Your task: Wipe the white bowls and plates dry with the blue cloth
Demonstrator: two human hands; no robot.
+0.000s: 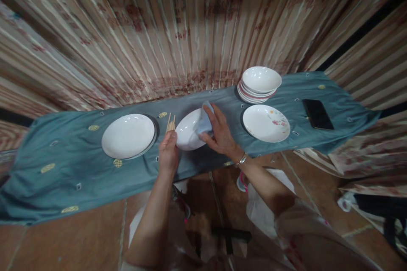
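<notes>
My left hand (168,152) is closed on the left rim of a white bowl (187,131), thumb at the edge. My right hand (221,133) wears a silver bracelet and grips a light blue cloth (205,119), pressed against the bowl's right side. The cloth and fingers hide part of that side. Several wooden chopsticks (171,123) show just beyond my left thumb; their lower ends are hidden, and I cannot tell whether the hand touches them.
Large white plates (129,135) are stacked at left on the teal tablecloth (70,165). At right are a flowered plate (266,123), a stack of white bowls (260,80) and a black phone (318,114). A pleated curtain (190,29) hangs behind the table.
</notes>
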